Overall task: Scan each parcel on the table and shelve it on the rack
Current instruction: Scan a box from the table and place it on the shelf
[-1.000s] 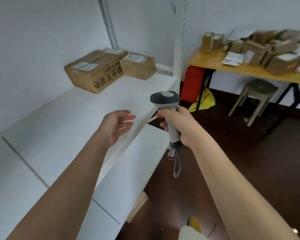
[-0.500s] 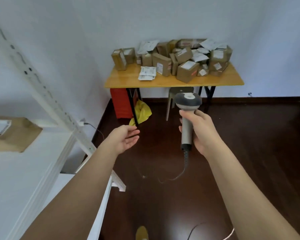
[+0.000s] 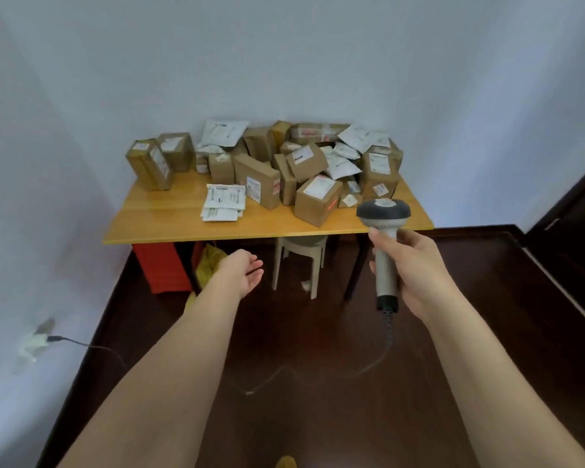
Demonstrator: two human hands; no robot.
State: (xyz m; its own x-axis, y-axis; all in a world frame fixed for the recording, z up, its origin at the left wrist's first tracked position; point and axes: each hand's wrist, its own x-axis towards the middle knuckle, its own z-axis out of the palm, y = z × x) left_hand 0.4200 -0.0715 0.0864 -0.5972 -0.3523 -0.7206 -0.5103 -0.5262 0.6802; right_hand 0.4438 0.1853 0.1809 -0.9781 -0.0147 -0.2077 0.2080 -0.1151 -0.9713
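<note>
Right hand [image 3: 416,268] grips scanner [image 3: 384,228] upright — left hand [image 3: 242,273] empty (fingers relaxed).

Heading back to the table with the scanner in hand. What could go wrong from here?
1. The scanner cable trails loose across the floor ahead; a foot could snag it and jerk the right hand.
2. The parcels are heaped and leaning on the table; pulling one with the empty left hand may topple others.
3. The box nearest the front edge could be knocked off.

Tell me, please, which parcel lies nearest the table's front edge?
The brown box with a red sticker, left of the scanner; its corner nearly reaches the edge.
</note>
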